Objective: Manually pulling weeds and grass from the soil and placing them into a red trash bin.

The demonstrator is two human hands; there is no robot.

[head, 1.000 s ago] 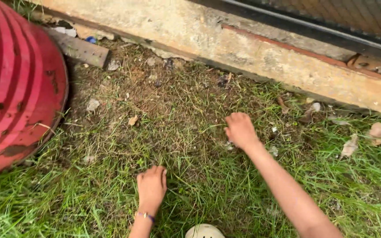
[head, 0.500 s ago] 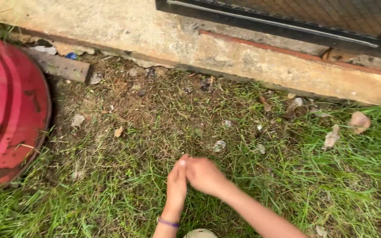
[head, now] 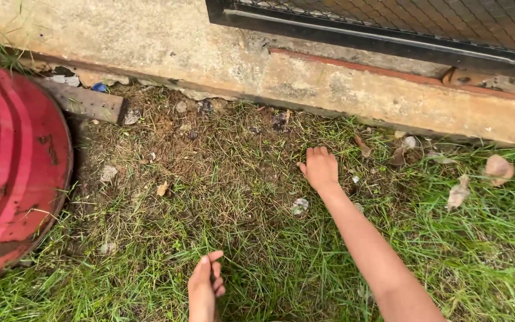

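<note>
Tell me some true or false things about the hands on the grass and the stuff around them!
1. The right hand is stretched out on the grass, close to the concrete ledge. True.
2. The left hand holds a big stone. False: nothing can be seen in it; it is low over the grass with its fingers curled.
3. A red ribbed barrel lies at the left. True.
4. The two hands are clasped together. False: they are apart, the right one farther forward.
5. Dry leaves lie on the grass at the right. True.
6. The barrel is blue. False: it is red with worn patches.
</note>
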